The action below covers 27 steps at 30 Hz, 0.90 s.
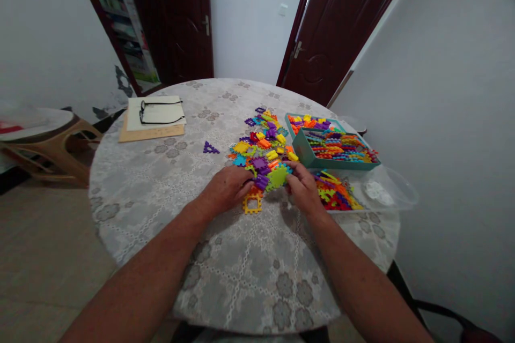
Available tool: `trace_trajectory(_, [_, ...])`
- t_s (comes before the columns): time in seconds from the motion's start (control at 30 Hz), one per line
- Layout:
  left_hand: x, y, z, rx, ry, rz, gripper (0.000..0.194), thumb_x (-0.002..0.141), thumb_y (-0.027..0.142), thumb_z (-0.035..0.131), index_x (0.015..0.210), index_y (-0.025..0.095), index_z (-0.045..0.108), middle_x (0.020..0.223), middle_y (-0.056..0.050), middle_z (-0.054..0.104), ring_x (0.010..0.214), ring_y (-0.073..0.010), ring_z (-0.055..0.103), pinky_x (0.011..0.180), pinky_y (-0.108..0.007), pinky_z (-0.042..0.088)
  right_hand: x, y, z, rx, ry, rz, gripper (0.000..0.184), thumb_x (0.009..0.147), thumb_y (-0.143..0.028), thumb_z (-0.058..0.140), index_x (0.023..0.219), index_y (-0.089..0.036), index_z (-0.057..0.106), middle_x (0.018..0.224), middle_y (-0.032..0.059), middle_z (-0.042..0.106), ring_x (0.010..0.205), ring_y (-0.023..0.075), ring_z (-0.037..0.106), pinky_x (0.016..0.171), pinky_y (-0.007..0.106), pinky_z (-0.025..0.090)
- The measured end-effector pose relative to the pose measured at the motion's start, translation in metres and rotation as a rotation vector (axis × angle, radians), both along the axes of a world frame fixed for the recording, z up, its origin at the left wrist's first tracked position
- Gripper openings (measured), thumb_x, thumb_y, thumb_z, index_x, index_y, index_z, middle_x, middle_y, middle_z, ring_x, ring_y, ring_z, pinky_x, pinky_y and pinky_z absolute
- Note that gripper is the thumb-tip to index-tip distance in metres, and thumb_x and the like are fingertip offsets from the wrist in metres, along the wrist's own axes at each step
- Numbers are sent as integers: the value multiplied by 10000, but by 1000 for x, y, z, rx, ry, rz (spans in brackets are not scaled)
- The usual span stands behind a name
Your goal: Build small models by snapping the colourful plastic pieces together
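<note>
My left hand is at the near left edge of a loose pile of colourful toothed plastic building pieces. Its thumb and fingers close at the end of a purple building piece. On the other side, my right hand pinches the right edge of a lime green toothed building piece, with light blue teeth showing behind it. The green piece is tilted, its flat face towards me. Just below the left fingertips lies a yellow square frame piece. A purple triangle piece lies apart, left of the pile.
Right of the pile, a teal box holds rows of stacked pieces, with a second teal tray behind it. A clear plastic lid holds more pieces. Black glasses rest on paper at the back left of the round table.
</note>
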<state>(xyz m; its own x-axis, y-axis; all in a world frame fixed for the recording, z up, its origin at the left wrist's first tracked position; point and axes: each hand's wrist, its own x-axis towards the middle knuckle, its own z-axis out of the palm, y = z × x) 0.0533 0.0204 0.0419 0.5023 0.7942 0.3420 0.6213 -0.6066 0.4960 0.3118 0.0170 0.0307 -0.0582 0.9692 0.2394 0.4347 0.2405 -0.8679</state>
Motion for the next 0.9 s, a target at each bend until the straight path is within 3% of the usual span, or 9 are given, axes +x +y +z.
trace_trajectory(0.07, [0, 0, 3, -41, -91, 89, 230, 1001, 333, 551, 1129, 247, 721, 1020, -65, 758, 923, -223, 684, 867, -383, 520, -7, -3, 1, -94, 192, 48, 437, 886, -340, 516, 1287, -196, 615, 697, -44, 579, 521, 135, 516, 510, 248, 426])
trace_trajectory(0.17, [1, -3, 8, -141, -199, 160, 285, 988, 334, 574, 1224, 240, 702, 994, -42, 768, 841, -192, 688, 816, -350, 530, -20, -9, 2, -116, 308, 70, 406, 852, -358, 574, 1225, -205, 620, 733, -43, 584, 536, 122, 519, 501, 237, 416])
trace_trajectory(0.27, [4, -5, 10, -234, -267, 101, 316, 976, 327, 565, 1246, 231, 700, 977, -31, 772, 802, -183, 686, 783, -338, 544, -29, -13, 0, -120, 291, 95, 374, 863, -351, 584, 1206, -208, 621, 731, -36, 593, 557, 130, 523, 512, 242, 419])
trace_trajectory(0.47, [7, -8, 12, -279, -307, -25, 290, 969, 337, 532, 1166, 236, 720, 1082, -42, 763, 939, -214, 701, 858, -356, 554, -34, -16, -10, -106, 235, 126, 348, 900, -329, 591, 1229, -217, 616, 741, -38, 599, 606, 142, 547, 570, 251, 446])
trace_trajectory(0.6, [7, -9, 10, -296, -250, 5, 276, 889, 364, 681, 1132, 234, 696, 920, -19, 742, 794, -189, 667, 735, -320, 521, -36, -19, -10, -83, 120, 177, 352, 919, -334, 611, 1251, -218, 631, 751, -30, 602, 637, 149, 549, 601, 257, 448])
trace_trajectory(0.77, [-3, -2, 13, -213, -275, 173, 191, 881, 322, 668, 1043, 222, 657, 930, -21, 730, 808, -182, 648, 757, -328, 509, -34, -25, 3, 59, -128, 174, 364, 964, -313, 600, 1320, -232, 609, 922, 20, 657, 698, 153, 562, 692, 285, 476])
trace_trajectory(0.9, [-13, 8, 12, -235, -538, 324, 233, 891, 354, 667, 1069, 215, 610, 936, -17, 725, 841, -182, 666, 768, -320, 532, -32, -32, 13, 156, -509, 429, 253, 937, -324, 686, 1170, -226, 674, 1185, 94, 634, 970, 212, 616, 835, 325, 490])
